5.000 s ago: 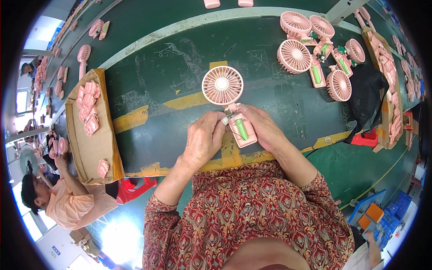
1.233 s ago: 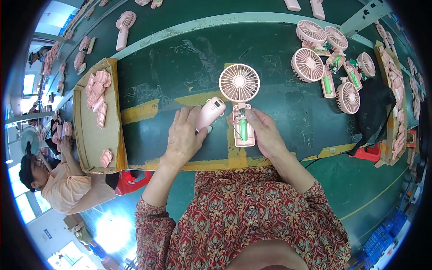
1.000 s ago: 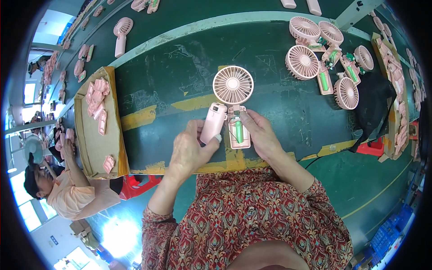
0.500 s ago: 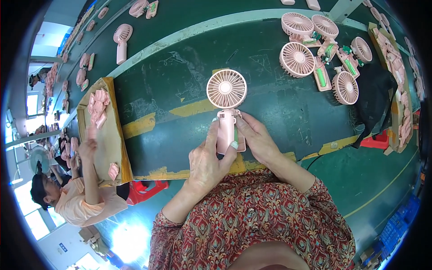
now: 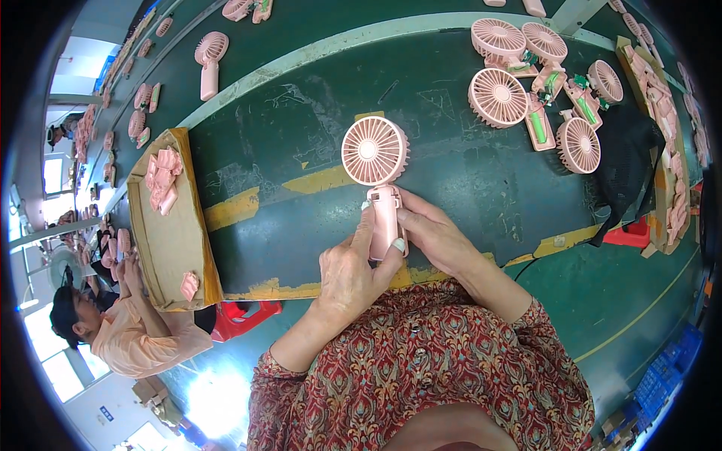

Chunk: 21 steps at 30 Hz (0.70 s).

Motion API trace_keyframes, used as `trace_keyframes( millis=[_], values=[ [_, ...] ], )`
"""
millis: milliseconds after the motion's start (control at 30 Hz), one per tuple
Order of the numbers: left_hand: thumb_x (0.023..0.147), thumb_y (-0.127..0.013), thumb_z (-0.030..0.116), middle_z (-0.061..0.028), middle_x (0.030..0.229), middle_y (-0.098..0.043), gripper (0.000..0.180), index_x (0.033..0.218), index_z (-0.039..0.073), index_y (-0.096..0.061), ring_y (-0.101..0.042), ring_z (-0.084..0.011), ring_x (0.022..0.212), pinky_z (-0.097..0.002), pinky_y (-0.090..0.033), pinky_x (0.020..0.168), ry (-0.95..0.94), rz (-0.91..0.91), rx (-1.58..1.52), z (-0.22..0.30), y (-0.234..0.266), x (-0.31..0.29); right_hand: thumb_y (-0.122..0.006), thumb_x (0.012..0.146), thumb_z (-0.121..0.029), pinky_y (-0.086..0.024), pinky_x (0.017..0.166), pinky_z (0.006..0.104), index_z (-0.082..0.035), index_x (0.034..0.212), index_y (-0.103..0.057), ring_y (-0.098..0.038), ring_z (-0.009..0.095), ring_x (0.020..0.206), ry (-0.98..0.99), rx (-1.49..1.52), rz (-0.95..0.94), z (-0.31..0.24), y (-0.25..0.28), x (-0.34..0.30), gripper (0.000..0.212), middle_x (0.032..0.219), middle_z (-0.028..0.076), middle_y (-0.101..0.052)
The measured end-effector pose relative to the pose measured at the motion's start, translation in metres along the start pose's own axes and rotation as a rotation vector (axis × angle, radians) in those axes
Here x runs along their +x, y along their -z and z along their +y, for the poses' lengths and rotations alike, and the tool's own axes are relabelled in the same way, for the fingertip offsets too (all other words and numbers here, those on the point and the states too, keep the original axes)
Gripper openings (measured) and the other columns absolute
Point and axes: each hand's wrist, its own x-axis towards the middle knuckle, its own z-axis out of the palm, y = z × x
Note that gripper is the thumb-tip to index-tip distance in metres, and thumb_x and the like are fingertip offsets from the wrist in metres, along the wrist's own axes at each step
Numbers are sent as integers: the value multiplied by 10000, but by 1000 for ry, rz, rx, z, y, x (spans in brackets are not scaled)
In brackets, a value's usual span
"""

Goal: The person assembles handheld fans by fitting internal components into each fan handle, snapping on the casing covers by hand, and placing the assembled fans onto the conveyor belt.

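A pale pink handheld fan [image 5: 374,152] stands out over the middle of the green table, its round grille pointing away from me. Both my hands are closed round its handle. My left hand [image 5: 344,272] grips the left side, index finger along the edge and thumb across the lower end. At the right side, my right hand [image 5: 438,234] has its thumb near the top of the handle, with its other fingers partly hidden behind. The front of the handle is smooth pink, and no green part shows there now.
Several opened fans [image 5: 498,98] with green inner parts lie at the back right beside a black cloth [image 5: 628,154]. Left is a cardboard tray [image 5: 177,248] of pink pieces; another tray [image 5: 662,113] is far right. A co-worker [image 5: 143,331] sits beyond the left tray. Fans lie along the belt [image 5: 293,37].
The fan has turned slightly in my hands, and the green strip in its handle is now out of sight. The co-worker's hand has drawn back from the tray. Fans on the belt shifted rightward.
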Motion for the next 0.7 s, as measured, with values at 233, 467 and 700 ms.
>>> trace_keyframes(
  millis=[233,467,700],
  values=[
    [734,-658,178,-241,705,-634,632,1226,-146,-428,-668,-308,624,-352,-528,587,20,-49,32,0,3,-2,-412,846,-7,-364,986,305,12,1372,-299,-447,159,1160,-45,51,-112,-10,-2,-2,539,1273,82,-446],
    [729,-684,196,-245,690,-622,634,1198,-158,-445,-656,-311,587,-361,-516,523,-48,-26,44,-5,0,-6,-405,822,1,-338,987,290,13,1364,-307,-435,151,1153,-23,-24,-124,-12,-4,-4,551,1258,80,-444],
    [743,-685,233,-206,671,-616,620,1179,-135,-443,-613,-340,517,-409,-489,448,-138,-20,44,-14,-4,-8,-418,843,-54,-328,1019,333,23,1384,-265,-424,185,1198,-42,44,-118,-14,-6,-6,567,1304,102,-422]
  ],
)
